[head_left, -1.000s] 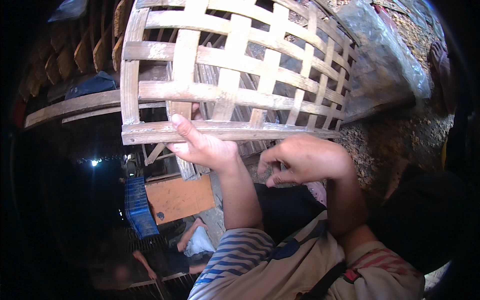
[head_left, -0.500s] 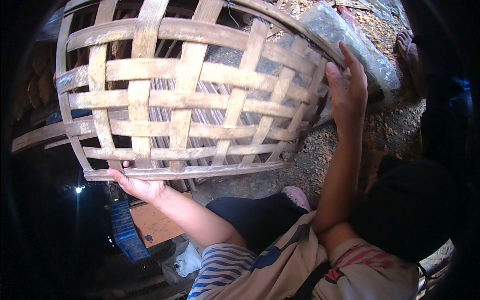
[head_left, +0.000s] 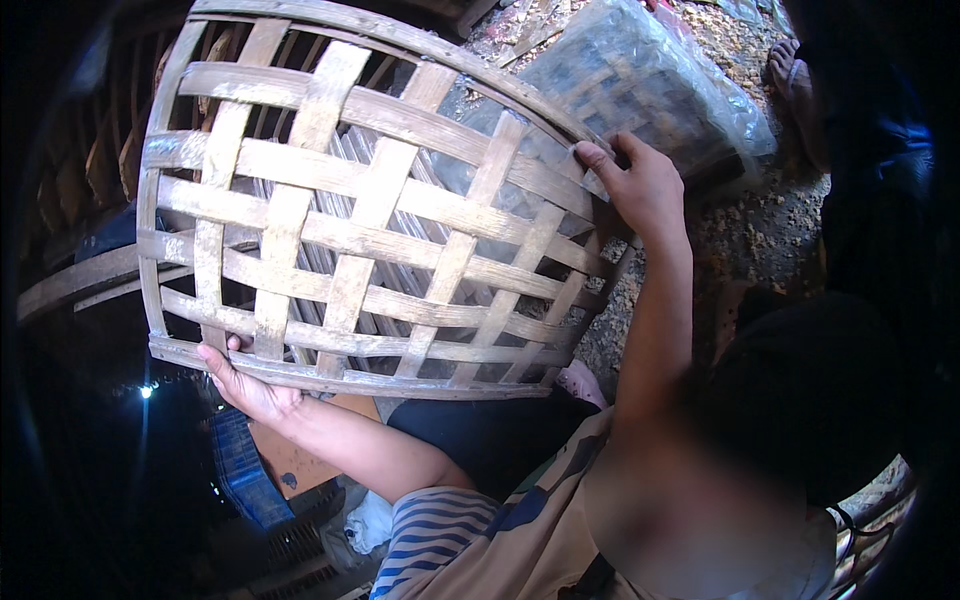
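Left hand (head_left: 245,385) curls in a grip low down, apparently closed; right hand (head_left: 640,185) clamps higher, arm extended.

One package noted: a clear plastic bag (head_left: 650,90) lying on the gravel ground (head_left: 760,230), just beyond and above the right hand (head_left: 640,190). It is bulky and rounded, crinkled and glossy; dark woven strip-work shows through it. No labels, signs or screens are visible.

A clear plastic bag (head_left: 660,90) holding woven pieces lies on the gravelly ground (head_left: 760,240) at upper right. A blue crate (head_left: 240,470) and an orange-brown board (head_left: 290,460) sit below, beside a crumpled white cloth (head_left: 375,520).
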